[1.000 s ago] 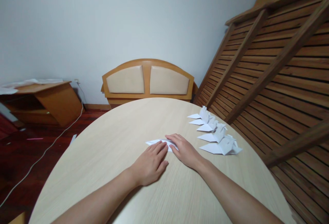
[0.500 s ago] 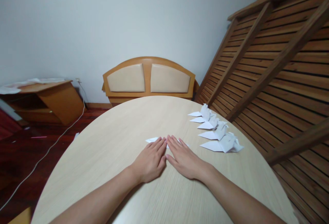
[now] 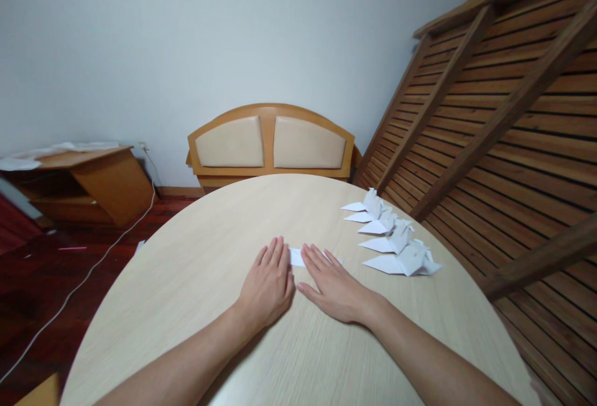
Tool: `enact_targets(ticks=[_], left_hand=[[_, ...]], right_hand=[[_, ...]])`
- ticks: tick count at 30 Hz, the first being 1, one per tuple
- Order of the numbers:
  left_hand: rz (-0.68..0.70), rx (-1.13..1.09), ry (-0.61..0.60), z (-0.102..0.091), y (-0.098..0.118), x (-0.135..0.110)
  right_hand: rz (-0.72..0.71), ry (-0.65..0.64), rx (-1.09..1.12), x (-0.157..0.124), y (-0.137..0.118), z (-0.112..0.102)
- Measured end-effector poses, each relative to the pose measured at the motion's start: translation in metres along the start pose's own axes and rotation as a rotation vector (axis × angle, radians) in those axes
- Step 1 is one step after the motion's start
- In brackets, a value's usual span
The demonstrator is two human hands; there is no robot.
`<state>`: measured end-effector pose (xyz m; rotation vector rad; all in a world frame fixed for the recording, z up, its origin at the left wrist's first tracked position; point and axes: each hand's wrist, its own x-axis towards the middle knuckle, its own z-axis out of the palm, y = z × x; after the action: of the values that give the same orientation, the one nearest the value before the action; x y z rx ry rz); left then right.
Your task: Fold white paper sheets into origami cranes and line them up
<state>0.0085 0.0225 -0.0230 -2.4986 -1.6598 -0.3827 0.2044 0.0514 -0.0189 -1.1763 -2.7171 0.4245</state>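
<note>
A narrow folded piece of white paper [image 3: 295, 257] lies flat on the round table, mostly covered by my hands. My left hand [image 3: 268, 281] rests flat over its left end, fingers stretched out. Over the right part lies my right hand [image 3: 329, 281], also flat, with its thumb apart from the fingers. The middle of the paper shows between the two hands, and a thin tip shows beyond my right fingers. To the right of my hands, several white folded paper birds [image 3: 386, 264] stand in a row along the table's right side.
The pale round table [image 3: 196, 263] fills the foreground. Behind it stands a headboard [image 3: 269, 145] with two cream panels. Wooden slats [image 3: 504, 132] lean along the right. At left are a low desk [image 3: 112, 176] and a white cable [image 3: 88, 275] on the dark red floor.
My left hand has slid left along the paper, away from my right hand, covering the left tip and baring the middle. My right hand has stayed almost in place.
</note>
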Motion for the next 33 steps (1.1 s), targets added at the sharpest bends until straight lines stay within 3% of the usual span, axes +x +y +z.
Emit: enact_targets(ticks=[4,9,13,18,23,33], left_hand=[[0.198,-0.167,-0.111,0.002,-0.007,0.004],[0.148,-0.193,-0.178,0.006,-0.012,0.005],[0.152,-0.213,-0.144,0.008,-0.013,0.004],[0.211,-0.25,-0.11,0.003,-0.012,0.004],[0.236,-0.272,-0.039,-0.005,-0.009,0.005],[0.203,-0.262,0.039,-0.004,-0.011,0.007]], right_hand=[[-0.024,-0.003,-0.016,0.001,0.0,0.0],[0.021,-0.034,-0.047,-0.001,-0.001,-0.007],[0.041,-0.03,-0.085,-0.006,0.001,-0.017],[-0.023,0.111,-0.114,-0.005,0.004,-0.028],[-0.047,0.209,-0.026,0.001,0.005,-0.026],[-0.176,0.181,-0.005,0.003,0.009,-0.026]])
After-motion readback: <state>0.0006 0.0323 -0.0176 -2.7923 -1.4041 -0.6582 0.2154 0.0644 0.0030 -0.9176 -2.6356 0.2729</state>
